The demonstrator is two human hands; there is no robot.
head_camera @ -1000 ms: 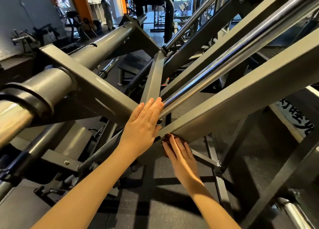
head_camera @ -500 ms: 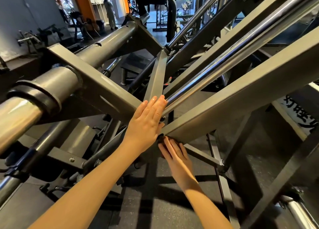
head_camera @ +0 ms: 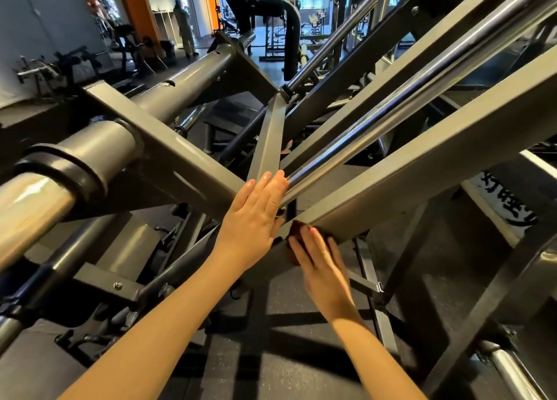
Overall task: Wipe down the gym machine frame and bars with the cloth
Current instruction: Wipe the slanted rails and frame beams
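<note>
A grey gym machine frame fills the view, its square beam (head_camera: 422, 170) running from lower centre to upper right. Above it lies a chrome guide bar (head_camera: 376, 128). My left hand (head_camera: 256, 215) rests flat, fingers straight, on the joint where the beams and the chrome bar meet. My right hand (head_camera: 319, 258) presses a dark brown cloth (head_camera: 297, 229) with straight fingers against the lower end of the square beam. Only a small edge of the cloth shows past the fingertips; the hand is blurred.
A thick grey tube with a black collar (head_camera: 75, 164) crosses at the left. More struts and a lower chrome rod (head_camera: 509, 369) stand at the right. Black rubber flooring (head_camera: 271, 354) lies below. Other machines and a standing person (head_camera: 184, 29) are far back.
My right hand has slid with the cloth to the right along the beam's lower end. The left hand stays flat on the joint.
</note>
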